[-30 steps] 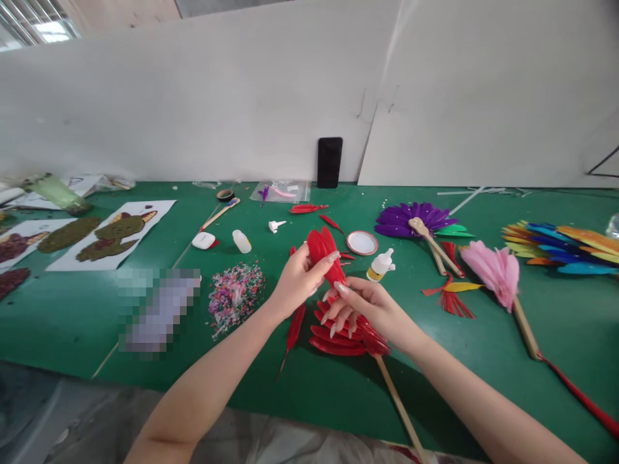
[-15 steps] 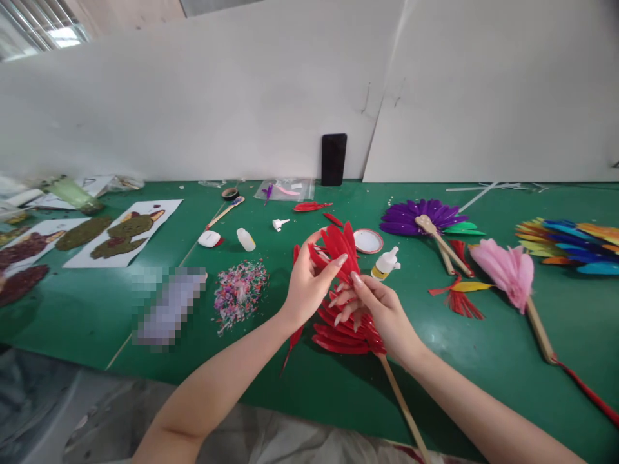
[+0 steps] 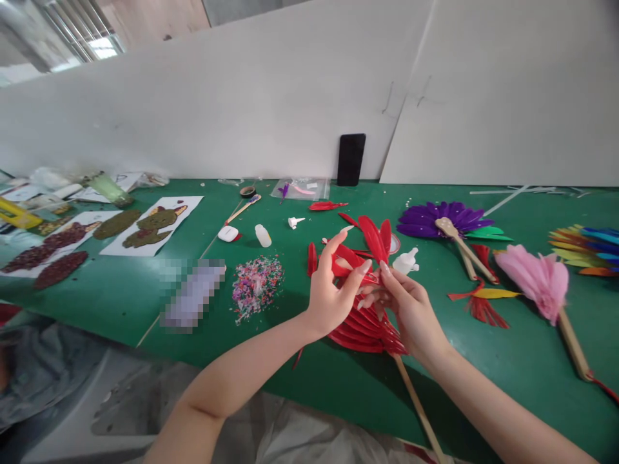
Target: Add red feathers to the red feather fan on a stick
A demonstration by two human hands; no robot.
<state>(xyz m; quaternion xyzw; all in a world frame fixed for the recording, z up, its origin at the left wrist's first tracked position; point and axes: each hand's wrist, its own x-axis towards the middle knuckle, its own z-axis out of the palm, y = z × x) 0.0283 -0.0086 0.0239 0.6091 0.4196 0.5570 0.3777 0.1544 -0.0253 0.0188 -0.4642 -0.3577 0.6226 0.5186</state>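
Above a red feather fan on the green table, both hands handle loose red feathers. My left hand has red feathers between thumb and palm, its index finger raised. My right hand pinches a small bunch of upright red feathers at their base. The fan's wooden stick points toward the near edge. A white glue bottle stands just beyond my right hand, and a round lid is partly hidden behind the feathers.
Colourful chips, a small bottle and a white case lie left. A black phone leans on the wall. Purple and pink feather fans lie right. Seed pictures are far left; a person's clothing shows lower left.
The view has shifted left, so things appear further right. My hands have moved apart slightly; the feathers have split into a bunch in my right hand and others at my left, whose index finger has lifted.
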